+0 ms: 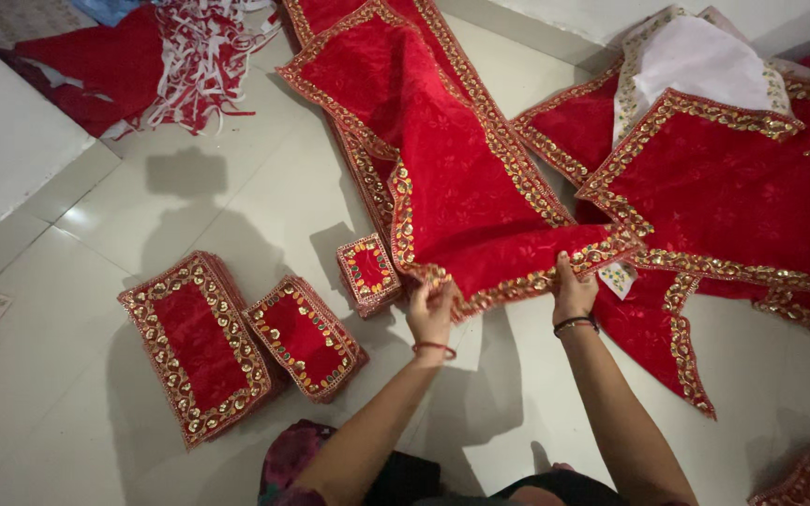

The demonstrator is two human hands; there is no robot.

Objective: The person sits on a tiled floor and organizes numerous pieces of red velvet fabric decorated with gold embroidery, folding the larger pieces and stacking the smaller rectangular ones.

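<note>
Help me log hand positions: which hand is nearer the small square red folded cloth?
Left. The left hand grips the long red cloth's border just right of the small square cloth; the right hand holds the same border farther right.

Matt red cloth (442, 178) — glossy floor tiles (264, 215)

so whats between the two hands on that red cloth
In the head view, between the left hand and the right hand runs only the gold-trimmed hem of the red cloth they both grip, sagging slightly over bare floor.
</note>
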